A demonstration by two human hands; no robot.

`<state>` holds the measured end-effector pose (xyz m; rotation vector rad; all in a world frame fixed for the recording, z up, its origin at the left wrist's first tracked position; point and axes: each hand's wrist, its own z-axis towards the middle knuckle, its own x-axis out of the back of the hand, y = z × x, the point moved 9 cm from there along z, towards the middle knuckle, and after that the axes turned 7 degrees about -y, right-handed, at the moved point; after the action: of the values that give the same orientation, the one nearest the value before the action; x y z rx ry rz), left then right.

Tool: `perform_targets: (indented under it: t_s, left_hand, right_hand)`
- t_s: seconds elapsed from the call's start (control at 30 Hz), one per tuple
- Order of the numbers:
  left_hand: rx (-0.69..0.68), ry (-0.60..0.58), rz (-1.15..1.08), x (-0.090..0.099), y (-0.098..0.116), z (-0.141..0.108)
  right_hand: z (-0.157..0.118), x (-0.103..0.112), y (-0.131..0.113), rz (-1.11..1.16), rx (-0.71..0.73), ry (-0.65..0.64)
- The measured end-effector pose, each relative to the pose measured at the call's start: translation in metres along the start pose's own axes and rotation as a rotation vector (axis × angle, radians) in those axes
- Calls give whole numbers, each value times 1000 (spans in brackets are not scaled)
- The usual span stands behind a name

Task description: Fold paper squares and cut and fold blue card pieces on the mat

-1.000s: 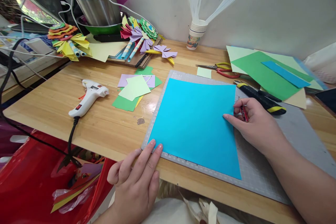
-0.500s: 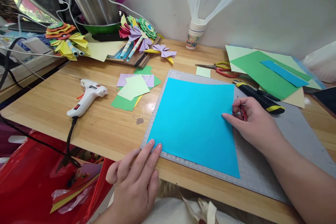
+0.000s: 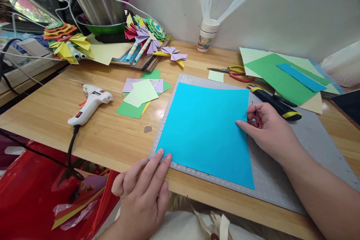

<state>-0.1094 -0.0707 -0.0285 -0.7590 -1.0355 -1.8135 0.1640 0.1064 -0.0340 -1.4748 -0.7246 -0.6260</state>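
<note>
Paper sheet (image 3: 208,131) laid on cutting mat (image 3: 270,183); paper cuttings (image 3: 142,93) placed left of mat, on table (image 3: 107,146); glue gun (image 3: 89,105) laid farther left; straws (image 3: 206,0) held in cup (image 3: 204,41) behind; paper stack (image 3: 289,82) placed at right rear.

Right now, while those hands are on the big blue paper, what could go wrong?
The blue paper might crease, since the right hand is at its right edge with the thumb on top. It could also slip on the grey mat, as the left hand touches it only near one corner. And the cord of the glue gun hangs over the edge of the table, so a snag might pull the gun down.
</note>
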Motion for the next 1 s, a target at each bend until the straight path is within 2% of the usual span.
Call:
perform_targets:
  t_s: [0.43, 0.6, 1.0]
  left_hand:
    - [-7, -29, -13, -5, -4, -6]
    - [-1, 5, 39, -2, -2, -7]
    - [14, -24, 94, -8, -5, -12]
  right_hand:
    - [0, -2, 5, 2, -20, -28]
    - [0, -2, 6, 12, 4, -17]
    - [0, -1, 3, 7, 18, -14]
